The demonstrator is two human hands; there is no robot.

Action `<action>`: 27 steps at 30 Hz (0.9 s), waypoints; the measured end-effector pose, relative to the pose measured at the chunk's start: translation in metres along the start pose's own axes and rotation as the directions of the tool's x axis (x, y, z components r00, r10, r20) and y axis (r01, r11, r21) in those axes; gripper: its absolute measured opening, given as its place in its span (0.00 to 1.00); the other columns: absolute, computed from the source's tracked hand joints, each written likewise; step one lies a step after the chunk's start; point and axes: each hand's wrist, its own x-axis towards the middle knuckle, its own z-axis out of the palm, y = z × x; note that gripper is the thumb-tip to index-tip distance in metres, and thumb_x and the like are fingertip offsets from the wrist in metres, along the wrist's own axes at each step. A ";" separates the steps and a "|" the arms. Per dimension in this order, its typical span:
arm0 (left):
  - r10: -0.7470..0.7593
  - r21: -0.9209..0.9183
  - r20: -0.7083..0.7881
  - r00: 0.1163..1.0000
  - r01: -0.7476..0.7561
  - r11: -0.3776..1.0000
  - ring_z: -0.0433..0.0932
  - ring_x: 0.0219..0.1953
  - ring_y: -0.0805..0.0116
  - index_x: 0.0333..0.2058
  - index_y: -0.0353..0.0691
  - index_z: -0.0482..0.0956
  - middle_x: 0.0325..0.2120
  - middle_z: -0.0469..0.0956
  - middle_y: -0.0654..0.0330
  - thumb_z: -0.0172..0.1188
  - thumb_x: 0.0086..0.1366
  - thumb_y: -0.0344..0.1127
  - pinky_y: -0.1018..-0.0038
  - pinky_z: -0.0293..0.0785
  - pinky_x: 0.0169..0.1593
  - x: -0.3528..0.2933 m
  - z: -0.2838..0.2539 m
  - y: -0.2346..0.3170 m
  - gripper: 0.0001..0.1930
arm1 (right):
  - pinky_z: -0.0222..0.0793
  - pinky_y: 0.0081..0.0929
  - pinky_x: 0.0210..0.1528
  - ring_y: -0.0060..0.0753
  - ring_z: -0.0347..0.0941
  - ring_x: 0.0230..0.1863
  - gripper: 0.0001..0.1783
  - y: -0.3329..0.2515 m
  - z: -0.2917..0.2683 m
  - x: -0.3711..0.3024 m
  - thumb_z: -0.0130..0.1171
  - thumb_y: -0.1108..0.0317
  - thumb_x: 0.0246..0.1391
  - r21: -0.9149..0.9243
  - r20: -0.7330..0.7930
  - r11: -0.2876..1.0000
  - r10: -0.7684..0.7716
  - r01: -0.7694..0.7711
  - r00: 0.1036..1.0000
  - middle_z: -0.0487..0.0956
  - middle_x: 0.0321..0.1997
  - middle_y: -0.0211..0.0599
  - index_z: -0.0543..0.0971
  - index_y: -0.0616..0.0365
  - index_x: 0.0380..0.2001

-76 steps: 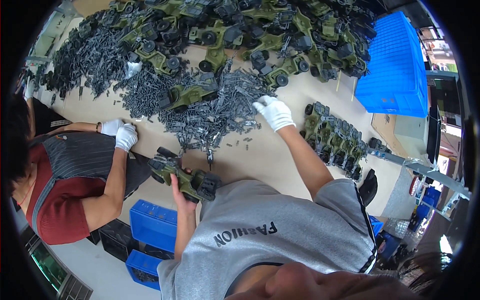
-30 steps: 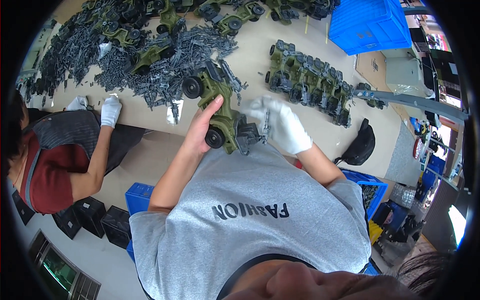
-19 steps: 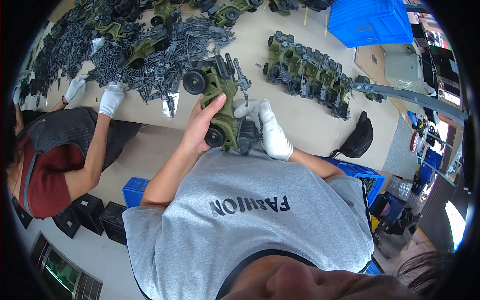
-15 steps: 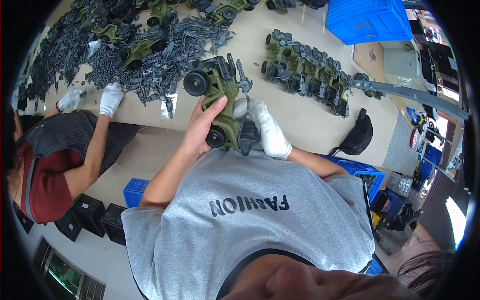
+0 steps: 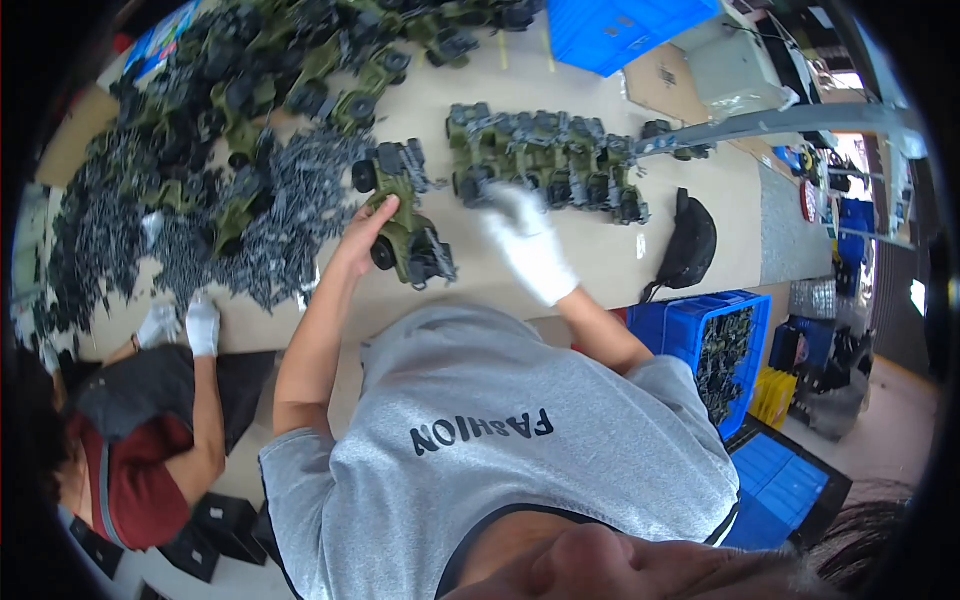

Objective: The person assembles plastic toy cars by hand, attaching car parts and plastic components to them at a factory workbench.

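Observation:
My bare left hand [image 5: 366, 235] is closed around an olive-green toy jeep [image 5: 402, 238] with black wheels and dark grey parts, held above the table. The thumb lies on the jeep's side. My right hand [image 5: 530, 245], in a white glove, is away from that jeep, at the near edge of a row of similar toy jeeps [image 5: 560, 165]. Motion smears its fingers, so their grip and any contact with the row cannot be made out.
Loose grey plastic parts [image 5: 285, 215] and more toy jeeps [image 5: 240, 100] heap at the left. A co-worker's gloved hand [image 5: 203, 325] works beside them. A blue crate [image 5: 625, 30] stands at the back, a black bag [image 5: 690, 245] at right, and a filled blue crate [image 5: 745, 345] below.
My right hand has left the held jeep and moved toward the row. My left hand still holds the jeep, now farther from my chest. The view has shifted.

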 end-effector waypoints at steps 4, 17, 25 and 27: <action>-0.062 0.109 -0.079 0.995 0.071 0.992 0.79 0.43 0.68 0.50 0.40 0.77 0.41 0.81 0.59 0.65 0.65 0.47 0.69 0.77 0.49 0.076 -0.017 0.016 0.21 | 0.69 0.39 0.56 0.50 0.73 0.55 0.29 0.157 -0.151 0.006 0.68 0.55 0.54 -0.214 -0.485 0.884 0.274 -0.416 0.831 0.77 0.51 0.53 0.76 0.62 0.54; -0.068 0.395 -0.189 0.980 0.140 0.908 0.62 0.67 0.63 0.72 0.39 0.46 0.68 0.60 0.56 0.63 0.66 0.50 0.63 0.59 0.66 0.160 0.032 0.025 0.46 | 0.77 0.31 0.37 0.29 0.78 0.43 0.40 0.298 -0.190 0.073 0.69 0.59 0.53 0.302 -0.136 0.655 0.748 -0.692 0.649 0.79 0.51 0.35 0.64 0.52 0.66; -0.147 0.544 -0.328 0.933 0.314 0.778 0.70 0.57 0.69 0.67 0.51 0.62 0.59 0.70 0.63 0.61 0.68 0.46 0.59 0.72 0.51 0.156 0.028 0.052 0.31 | 0.74 0.34 0.54 0.36 0.65 0.66 0.59 0.289 -0.122 -0.039 0.68 0.62 0.55 0.377 -0.006 0.757 0.577 -0.533 0.816 0.59 0.73 0.38 0.34 0.46 0.74; -0.166 0.512 -0.294 0.941 0.302 0.804 0.68 0.60 0.67 0.69 0.49 0.57 0.61 0.67 0.62 0.61 0.68 0.47 0.54 0.71 0.53 0.148 0.024 0.044 0.35 | 0.68 0.33 0.59 0.37 0.65 0.63 0.58 0.285 -0.080 -0.009 0.73 0.66 0.49 0.248 -0.227 0.883 0.454 -0.400 0.862 0.65 0.66 0.41 0.43 0.55 0.72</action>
